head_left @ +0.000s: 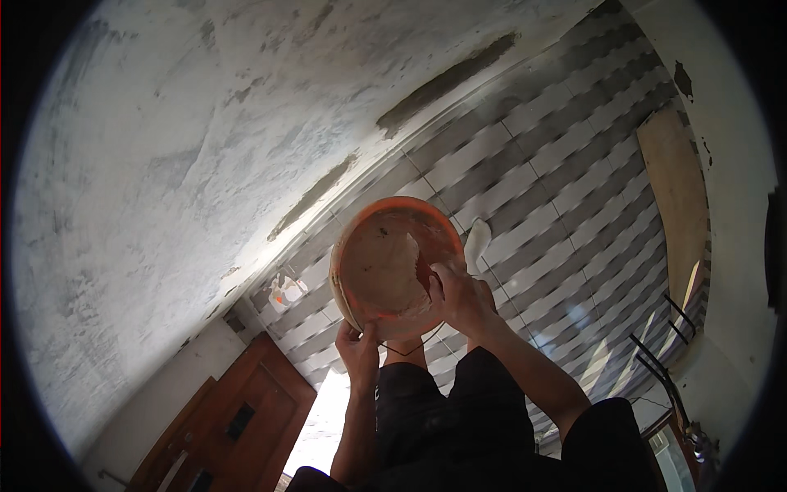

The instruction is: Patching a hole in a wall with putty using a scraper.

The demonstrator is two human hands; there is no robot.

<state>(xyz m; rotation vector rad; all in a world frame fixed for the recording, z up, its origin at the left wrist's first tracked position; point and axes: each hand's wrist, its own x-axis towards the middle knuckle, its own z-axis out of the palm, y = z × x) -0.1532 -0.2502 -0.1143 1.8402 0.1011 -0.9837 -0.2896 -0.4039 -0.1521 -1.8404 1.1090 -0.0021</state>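
Observation:
An orange bucket point(369, 262), tilted so its interior shows, is coated inside with pale residue, with a bare reddish patch on its right. Its wire handle point(407, 349) hangs below. My left hand point(357, 348) grips the lower left rim. My right hand point(455, 291) is at the right side, fingers curled over the rim into the bucket; what they hold, if anything, is too hidden to name. A white elongated object point(477, 244) shows just beyond the bucket's right side. My legs in dark shorts point(410, 394) are below.
A patchy plastered wall point(180, 131) runs along the left above a tiled floor point(557, 205). A white-and-orange item point(285, 289) lies near it. A wooden door point(254, 385) is lower left, a board point(668, 172) at right, black metal bars point(656, 361) at lower right.

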